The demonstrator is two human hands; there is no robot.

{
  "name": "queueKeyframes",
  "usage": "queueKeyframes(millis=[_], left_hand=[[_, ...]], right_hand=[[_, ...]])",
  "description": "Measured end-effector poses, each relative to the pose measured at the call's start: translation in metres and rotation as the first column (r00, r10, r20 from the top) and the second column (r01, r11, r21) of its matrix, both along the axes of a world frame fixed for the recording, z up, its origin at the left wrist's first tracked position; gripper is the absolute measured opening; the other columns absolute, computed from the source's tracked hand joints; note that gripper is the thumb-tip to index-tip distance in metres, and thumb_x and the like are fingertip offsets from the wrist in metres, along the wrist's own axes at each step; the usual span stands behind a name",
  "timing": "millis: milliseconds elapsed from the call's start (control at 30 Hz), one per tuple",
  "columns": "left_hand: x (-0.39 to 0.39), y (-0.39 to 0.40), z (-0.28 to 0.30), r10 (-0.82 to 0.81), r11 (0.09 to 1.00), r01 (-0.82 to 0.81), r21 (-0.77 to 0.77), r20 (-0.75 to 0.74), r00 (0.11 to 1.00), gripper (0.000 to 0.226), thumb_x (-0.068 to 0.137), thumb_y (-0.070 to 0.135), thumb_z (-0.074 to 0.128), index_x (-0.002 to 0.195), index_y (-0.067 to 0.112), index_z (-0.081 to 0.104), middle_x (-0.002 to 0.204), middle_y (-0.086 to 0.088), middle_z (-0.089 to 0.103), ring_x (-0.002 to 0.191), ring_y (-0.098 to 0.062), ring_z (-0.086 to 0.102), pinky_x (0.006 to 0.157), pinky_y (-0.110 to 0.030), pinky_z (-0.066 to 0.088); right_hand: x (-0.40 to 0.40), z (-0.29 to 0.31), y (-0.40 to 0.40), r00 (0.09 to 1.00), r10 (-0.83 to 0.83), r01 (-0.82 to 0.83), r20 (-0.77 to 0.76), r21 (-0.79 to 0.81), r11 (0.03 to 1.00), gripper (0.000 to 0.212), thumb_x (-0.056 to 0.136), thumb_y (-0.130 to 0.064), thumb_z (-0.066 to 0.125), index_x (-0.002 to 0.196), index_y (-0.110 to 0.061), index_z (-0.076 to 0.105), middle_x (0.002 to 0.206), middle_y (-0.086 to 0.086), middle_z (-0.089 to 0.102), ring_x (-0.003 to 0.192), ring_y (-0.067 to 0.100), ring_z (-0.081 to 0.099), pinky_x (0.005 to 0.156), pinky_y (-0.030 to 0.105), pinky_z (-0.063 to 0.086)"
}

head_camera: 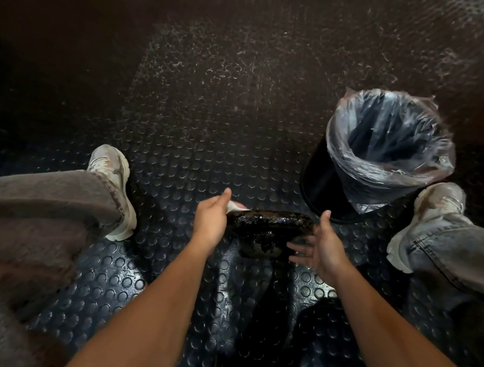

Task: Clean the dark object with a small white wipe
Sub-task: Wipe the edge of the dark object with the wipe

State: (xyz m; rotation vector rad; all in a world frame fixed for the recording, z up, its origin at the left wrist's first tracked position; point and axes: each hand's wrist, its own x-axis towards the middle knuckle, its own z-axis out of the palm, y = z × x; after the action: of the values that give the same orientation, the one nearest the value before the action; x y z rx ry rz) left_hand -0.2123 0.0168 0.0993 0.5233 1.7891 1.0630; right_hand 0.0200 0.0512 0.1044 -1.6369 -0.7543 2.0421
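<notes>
Our left hand pinches the white wipe at the dark object's nine-o'clock edge; our right hand, fingers spread, supports its three-o'clock end above open floor.

Layout: object between the hands, above the floor.
Wipe at object left end, beside left hand; right hand at right end; bin behind right.
</notes>
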Motion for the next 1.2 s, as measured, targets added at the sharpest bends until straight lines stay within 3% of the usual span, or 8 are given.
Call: queueKeyframes(millis=[167, 300, 467, 567, 700, 833, 967, 1200], left_hand=[[-0.002, -0.020, -0.015, 0.179, 0.984, -0.180, 0.001, -0.134, 0.975, 0.058, 0.103, 0.051, 0.046, 0.077, 0.005, 0.070, 0.075, -0.002, 0.069, 0.072, -0.016, 0.062, 0.072, -0.034, 0.046], [-0.005, -0.016, -0.021, 0.043, 0.975, -0.083, -0.208, -0.189, 0.981, 0.059, 0.103, 0.054, 0.043, 0.079, 0.003, 0.064, 0.076, -0.004, 0.063, 0.075, -0.021, 0.058, 0.072, -0.035, 0.041], [-0.002, 0.000, 0.005, -0.103, 0.995, 0.103, 0.009, -0.031, 0.994, 0.054, 0.105, 0.046, 0.044, 0.082, 0.013, 0.081, 0.085, -0.001, 0.078, 0.083, -0.013, 0.071, 0.074, -0.019, 0.049], [0.001, -0.009, 0.007, 0.062, 0.992, -0.056, 0.112, -0.058, 0.996, 0.052, 0.105, 0.042, 0.047, 0.081, 0.011, 0.080, 0.081, 0.002, 0.077, 0.075, -0.004, 0.067, 0.071, -0.011, 0.047], [-0.003, -0.022, -0.008, 0.175, 0.981, -0.188, -0.050, -0.198, 0.965, 0.060, 0.103, 0.048, 0.047, 0.074, -0.001, 0.064, 0.068, -0.002, 0.060, 0.065, -0.016, 0.053, 0.066, -0.033, 0.042], [-0.001, -0.011, -0.009, 0.050, 0.974, -0.093, -0.209, -0.202, 0.978, 0.059, 0.104, 0.049, 0.043, 0.085, 0.000, 0.070, 0.079, -0.004, 0.066, 0.076, -0.021, 0.059, 0.065, -0.032, 0.041], [0.004, -0.001, 0.010, -0.058, 0.998, 0.057, -0.006, -0.048, 0.997, 0.054, 0.104, 0.047, 0.044, 0.079, 0.015, 0.080, 0.083, -0.001, 0.077, 0.085, -0.018, 0.071, 0.079, -0.028, 0.050], [0.005, -0.023, -0.011, 0.183, 0.975, -0.202, -0.090, -0.182, 0.966, 0.060, 0.103, 0.051, 0.045, 0.074, 0.003, 0.067, 0.070, -0.006, 0.066, 0.071, -0.024, 0.060, 0.071, -0.036, 0.047]], right_hand=[[-0.002, 0.004, -0.001, 1.000, 0.003, -0.003, -0.009, 0.001, 1.000, 0.081, 0.099, -0.068, 0.019, 0.160, -0.016, 0.017, 0.158, 0.016, 0.034, 0.120, 0.039, 0.061, 0.102, 0.062, 0.048], [0.000, 0.002, 0.000, 1.000, 0.007, -0.007, -0.012, 0.002, 1.000, 0.082, 0.098, -0.069, 0.019, 0.161, -0.017, 0.016, 0.160, 0.016, 0.033, 0.120, 0.038, 0.061, 0.102, 0.062, 0.048], [0.003, -0.003, 0.001, 1.000, 0.006, -0.006, -0.008, 0.005, 1.000, 0.086, 0.095, -0.073, 0.023, 0.161, -0.020, 0.011, 0.163, 0.018, 0.024, 0.117, 0.037, 0.063, 0.098, 0.060, 0.052], [0.003, -0.006, 0.002, 1.000, 0.006, -0.006, -0.007, 0.007, 1.000, 0.089, 0.093, -0.076, 0.026, 0.162, -0.023, 0.008, 0.165, 0.018, 0.018, 0.115, 0.036, 0.065, 0.094, 0.058, 0.055], [0.002, -0.003, 0.000, 1.000, 0.006, -0.006, -0.011, 0.016, 1.000, 0.086, 0.095, -0.074, 0.024, 0.162, -0.022, 0.008, 0.165, 0.018, 0.020, 0.117, 0.036, 0.064, 0.096, 0.059, 0.053], [0.002, -0.006, 0.001, 1.000, 0.004, -0.004, -0.010, 0.011, 1.000, 0.089, 0.093, -0.076, 0.025, 0.162, -0.022, 0.008, 0.165, 0.019, 0.019, 0.116, 0.037, 0.064, 0.095, 0.059, 0.054], [0.003, -0.010, 0.002, 1.000, 0.001, -0.001, -0.011, 0.014, 1.000, 0.089, 0.092, -0.077, 0.025, 0.161, -0.021, 0.012, 0.162, 0.018, 0.028, 0.115, 0.036, 0.065, 0.096, 0.060, 0.052], [0.002, -0.007, 0.001, 1.000, 0.003, -0.003, -0.015, 0.015, 1.000, 0.086, 0.095, -0.074, 0.022, 0.161, -0.021, 0.012, 0.161, 0.017, 0.029, 0.118, 0.038, 0.063, 0.099, 0.061, 0.050]])
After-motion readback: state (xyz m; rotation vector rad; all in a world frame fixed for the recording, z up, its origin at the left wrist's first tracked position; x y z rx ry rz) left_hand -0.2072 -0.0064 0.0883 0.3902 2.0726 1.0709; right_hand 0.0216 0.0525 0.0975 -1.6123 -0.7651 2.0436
